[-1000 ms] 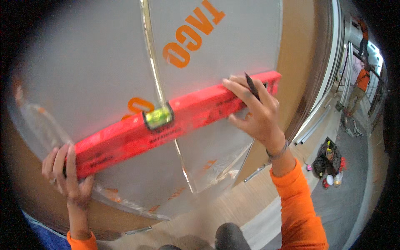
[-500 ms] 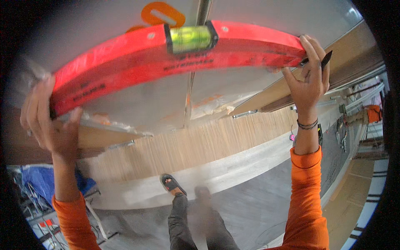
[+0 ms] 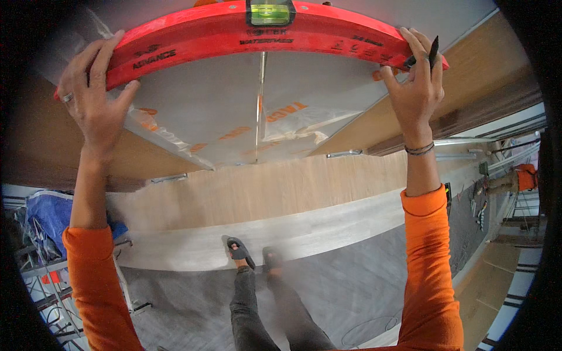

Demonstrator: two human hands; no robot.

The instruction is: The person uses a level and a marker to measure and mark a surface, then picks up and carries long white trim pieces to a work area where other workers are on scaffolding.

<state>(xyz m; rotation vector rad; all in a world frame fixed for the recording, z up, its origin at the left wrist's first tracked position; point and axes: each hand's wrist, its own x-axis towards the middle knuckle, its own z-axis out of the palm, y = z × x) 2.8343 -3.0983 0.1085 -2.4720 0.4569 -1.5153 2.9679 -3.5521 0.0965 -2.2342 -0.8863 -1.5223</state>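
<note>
A long red spirit level (image 3: 193, 44) with a yellow-green vial (image 3: 270, 13) at its middle lies crosswise at the top of the view, against a grey panel (image 3: 211, 105). My left hand (image 3: 96, 96) grips it near the left end, fingers over its upper edge and thumb below. Near the other end, my right hand (image 3: 414, 96) holds it in the same way. A slim black pen-like thing (image 3: 434, 51) sticks up between the right fingers. Fisheye bending makes the level look curved.
Clear film with orange print covers the panel, which has an upright seam (image 3: 259, 117). Brown boards (image 3: 374, 128) flank it, with metal fittings (image 3: 344, 154) at their lower ends. Below lies a wood-look strip (image 3: 263, 187). A blue cover (image 3: 50, 213) sits left; a person in orange (image 3: 524, 177) is far right.
The level has moved higher in the view with both hands. Both its ends now show past my hands. More of the film-covered panel is visible below it.
</note>
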